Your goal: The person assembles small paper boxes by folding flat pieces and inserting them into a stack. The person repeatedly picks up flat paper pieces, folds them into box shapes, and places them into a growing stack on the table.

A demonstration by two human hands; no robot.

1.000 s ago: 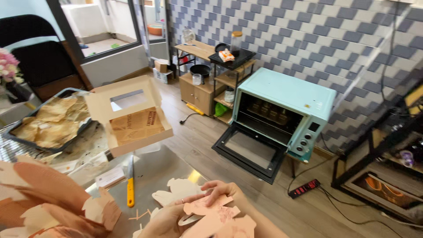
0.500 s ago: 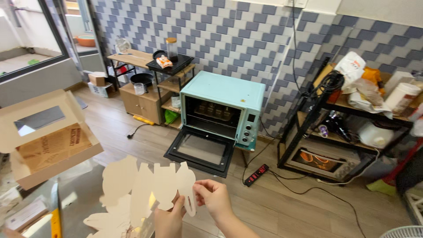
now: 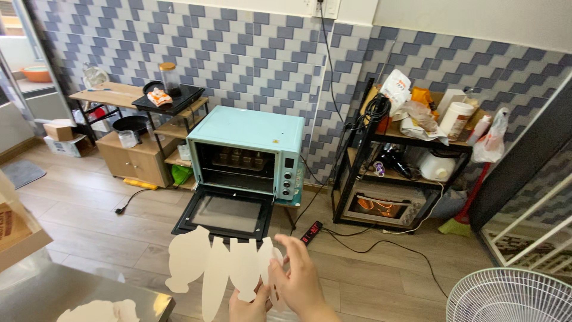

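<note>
My left hand point(image 3: 245, 306) and my right hand point(image 3: 299, 279) hold up a flat cream cardboard cutout point(image 3: 211, 267) with several rounded flaps, at the bottom centre of the view. The left hand pinches the cutout's lower edge and only its fingers show. The right hand grips the cutout's right flap, thumb against the card and fingers raised behind it. The cutout hangs in the air in front of the wooden floor, just above the corner of a steel table point(image 3: 71, 293).
A turquoise oven point(image 3: 247, 134) sits on the floor with its door point(image 3: 225, 213) open flat. A black rack point(image 3: 353, 173) of kitchen goods stands to its right and a wooden shelf unit point(image 3: 138, 156) to its left. There is also a power strip point(image 3: 311, 232), a white fan point(image 3: 507, 297) and a cardboard box point(image 3: 16, 234).
The view has swung right and up, so the table, the box and the tray have slid off to the left. The cutout has risen from the table into the air in both hands.
</note>
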